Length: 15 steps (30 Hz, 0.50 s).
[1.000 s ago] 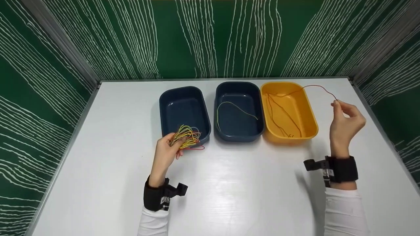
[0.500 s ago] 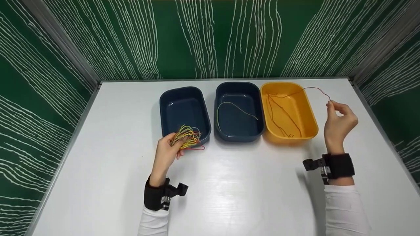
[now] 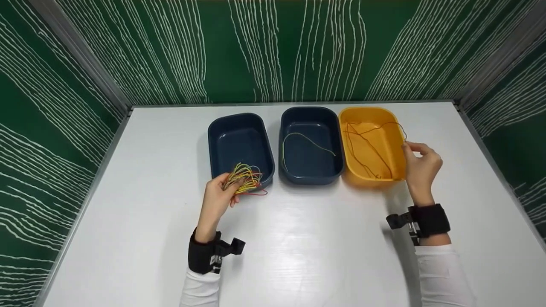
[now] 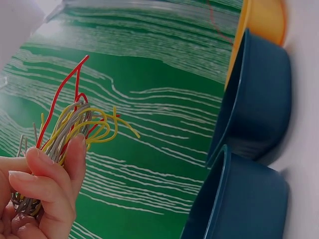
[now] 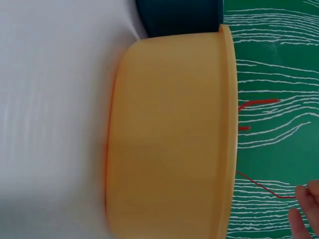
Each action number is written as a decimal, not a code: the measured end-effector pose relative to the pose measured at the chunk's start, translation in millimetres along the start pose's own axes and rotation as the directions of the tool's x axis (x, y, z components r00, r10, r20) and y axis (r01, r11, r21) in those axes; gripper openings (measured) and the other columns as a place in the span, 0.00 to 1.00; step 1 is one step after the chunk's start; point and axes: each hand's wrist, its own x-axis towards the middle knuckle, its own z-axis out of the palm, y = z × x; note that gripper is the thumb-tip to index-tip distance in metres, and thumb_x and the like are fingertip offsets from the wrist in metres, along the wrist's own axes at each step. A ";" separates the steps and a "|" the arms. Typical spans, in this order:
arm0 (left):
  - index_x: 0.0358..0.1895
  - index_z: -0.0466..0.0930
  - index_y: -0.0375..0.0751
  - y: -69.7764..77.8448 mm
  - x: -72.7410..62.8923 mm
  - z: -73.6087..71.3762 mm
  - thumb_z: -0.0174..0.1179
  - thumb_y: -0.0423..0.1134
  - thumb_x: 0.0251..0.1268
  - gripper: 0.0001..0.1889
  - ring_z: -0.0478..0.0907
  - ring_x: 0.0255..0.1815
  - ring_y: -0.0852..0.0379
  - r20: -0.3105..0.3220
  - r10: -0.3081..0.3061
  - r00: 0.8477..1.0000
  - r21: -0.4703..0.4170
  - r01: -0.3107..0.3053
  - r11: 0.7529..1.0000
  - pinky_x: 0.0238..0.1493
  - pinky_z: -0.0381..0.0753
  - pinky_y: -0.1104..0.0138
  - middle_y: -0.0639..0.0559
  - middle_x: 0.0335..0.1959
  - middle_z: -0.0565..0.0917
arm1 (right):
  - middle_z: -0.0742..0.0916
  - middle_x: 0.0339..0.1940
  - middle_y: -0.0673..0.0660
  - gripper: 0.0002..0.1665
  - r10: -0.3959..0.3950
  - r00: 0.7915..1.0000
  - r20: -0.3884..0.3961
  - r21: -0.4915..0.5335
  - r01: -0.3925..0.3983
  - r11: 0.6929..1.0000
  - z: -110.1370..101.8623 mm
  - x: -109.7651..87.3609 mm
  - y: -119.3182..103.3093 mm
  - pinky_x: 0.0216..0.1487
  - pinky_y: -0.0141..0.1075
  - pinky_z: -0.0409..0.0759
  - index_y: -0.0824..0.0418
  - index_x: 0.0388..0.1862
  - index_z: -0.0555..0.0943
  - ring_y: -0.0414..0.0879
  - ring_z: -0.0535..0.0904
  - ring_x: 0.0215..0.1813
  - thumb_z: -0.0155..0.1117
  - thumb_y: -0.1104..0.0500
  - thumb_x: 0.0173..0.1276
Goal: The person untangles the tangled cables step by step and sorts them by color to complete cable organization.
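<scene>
A bundle of wires (image 3: 244, 178), yellow, grey and red, is gripped in my left hand (image 3: 216, 197) over the near edge of the left dark blue bin (image 3: 237, 147). In the left wrist view the bundle (image 4: 75, 119) fans out above curled fingers (image 4: 50, 194). My right hand (image 3: 422, 170) pinches the end of a thin red wire (image 3: 394, 123) at the right rim of the yellow bin (image 3: 403, 147). That wire runs back into the bin, where several red wire lengths lie. The right wrist view catches only fingertips (image 5: 301, 209) holding the red wire (image 5: 264, 188).
The middle dark blue bin (image 3: 311, 164) stands beside the yellow one and contains one curved yellowish wire (image 3: 309, 138). All bins stand on a white table (image 3: 298, 238), near its back edge. Green walls with white wavy lines (image 3: 256, 51) enclose the back and sides.
My right hand has moved left from beyond the yellow bin to its right rim, bringing the red wire's end along and slackening it. The left hand and its bundle have barely moved.
</scene>
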 end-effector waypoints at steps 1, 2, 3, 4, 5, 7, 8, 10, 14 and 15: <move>0.35 0.74 0.23 0.7 0.0 -0.3 0.55 0.28 0.58 0.08 0.65 0.07 0.63 0.001 -0.001 1.000 0.000 0.001 1.000 0.09 0.63 0.78 0.55 0.10 0.71 | 0.84 0.27 0.65 0.09 0.007 1.000 0.022 -0.016 -0.006 1.000 0.0 -1.0 -0.2 0.37 0.22 0.65 0.72 0.29 0.83 0.32 0.74 0.31 0.64 0.64 0.55; 0.35 0.74 0.23 1.3 0.0 -0.6 0.55 0.28 0.58 0.08 0.65 0.07 0.63 0.002 -0.001 1.000 0.000 0.001 1.000 0.09 0.63 0.78 0.55 0.10 0.71 | 0.84 0.28 0.66 0.09 0.010 0.999 0.044 -0.033 -0.008 0.999 -0.3 -2.1 -0.2 0.38 0.22 0.65 0.72 0.29 0.83 0.37 0.76 0.32 0.64 0.64 0.55; 0.36 0.74 0.23 1.6 0.2 -0.8 0.55 0.28 0.58 0.08 0.65 0.07 0.63 0.004 -0.001 1.000 0.003 0.001 1.000 0.09 0.63 0.78 0.55 0.10 0.71 | 0.84 0.28 0.67 0.09 0.012 0.998 0.067 -0.048 -0.009 0.999 -0.6 -3.1 -0.1 0.38 0.24 0.65 0.73 0.29 0.82 0.42 0.77 0.34 0.64 0.65 0.55; 0.36 0.74 0.23 1.7 0.2 -0.9 0.55 0.28 0.58 0.08 0.65 0.07 0.63 0.005 0.000 1.000 0.004 0.000 1.000 0.09 0.63 0.78 0.55 0.10 0.71 | 0.84 0.29 0.68 0.09 0.012 0.996 0.086 -0.062 -0.006 0.998 -0.9 -4.4 0.5 0.39 0.26 0.67 0.73 0.30 0.82 0.47 0.78 0.36 0.64 0.65 0.55; 0.35 0.74 0.23 1.7 0.1 -0.9 0.55 0.28 0.58 0.08 0.65 0.07 0.63 0.006 0.001 1.000 0.006 -0.001 1.000 0.09 0.63 0.78 0.55 0.10 0.71 | 0.83 0.29 0.68 0.09 0.006 0.994 0.108 -0.072 0.002 0.997 -1.2 -5.8 1.5 0.40 0.29 0.69 0.74 0.30 0.82 0.53 0.78 0.37 0.64 0.66 0.55; 0.35 0.74 0.23 1.8 -0.1 -0.9 0.55 0.28 0.58 0.08 0.65 0.07 0.63 0.007 0.001 1.000 0.008 -0.001 1.000 0.09 0.63 0.78 0.55 0.10 0.71 | 0.83 0.29 0.69 0.09 -0.011 0.989 0.151 -0.086 0.024 0.996 -1.8 -8.8 4.2 0.42 0.37 0.71 0.76 0.30 0.81 0.59 0.78 0.38 0.64 0.67 0.55; 0.35 0.74 0.23 1.9 -0.2 -0.9 0.55 0.28 0.58 0.08 0.65 0.07 0.63 0.007 0.001 1.000 0.009 -0.001 1.000 0.09 0.63 0.78 0.55 0.10 0.71 | 0.83 0.29 0.70 0.09 -0.019 0.986 0.168 -0.095 0.036 0.995 -2.2 -10.3 5.9 0.42 0.41 0.71 0.76 0.30 0.81 0.61 0.78 0.38 0.63 0.68 0.54; 0.35 0.74 0.23 2.4 -0.7 -1.0 0.55 0.28 0.58 0.08 0.65 0.07 0.63 0.007 -0.004 1.000 0.003 0.003 1.000 0.09 0.63 0.78 0.55 0.10 0.71 | 0.82 0.29 0.71 0.09 -0.033 0.979 0.200 -0.111 0.056 0.992 -3.0 -13.3 9.7 0.42 0.47 0.71 0.77 0.29 0.81 0.63 0.77 0.37 0.64 0.69 0.54; 0.35 0.74 0.23 2.6 -0.9 -0.9 0.55 0.28 0.58 0.07 0.65 0.07 0.64 0.011 0.001 1.000 0.001 -0.001 1.000 0.09 0.63 0.78 0.55 0.10 0.71 | 0.82 0.28 0.71 0.09 -0.055 0.967 0.249 -0.149 0.094 0.984 -5.1 -18.4 17.7 0.39 0.50 0.71 0.77 0.28 0.81 0.65 0.77 0.35 0.64 0.68 0.54; 0.35 0.74 0.23 2.6 -1.0 -0.9 0.54 0.27 0.58 0.07 0.65 0.07 0.64 0.013 0.006 1.000 0.004 -0.006 1.000 0.09 0.62 0.78 0.55 0.10 0.71 | 0.83 0.27 0.71 0.09 -0.063 0.964 0.259 -0.161 0.108 0.981 -5.7 -19.4 19.0 0.38 0.50 0.71 0.77 0.28 0.81 0.65 0.77 0.34 0.65 0.68 0.53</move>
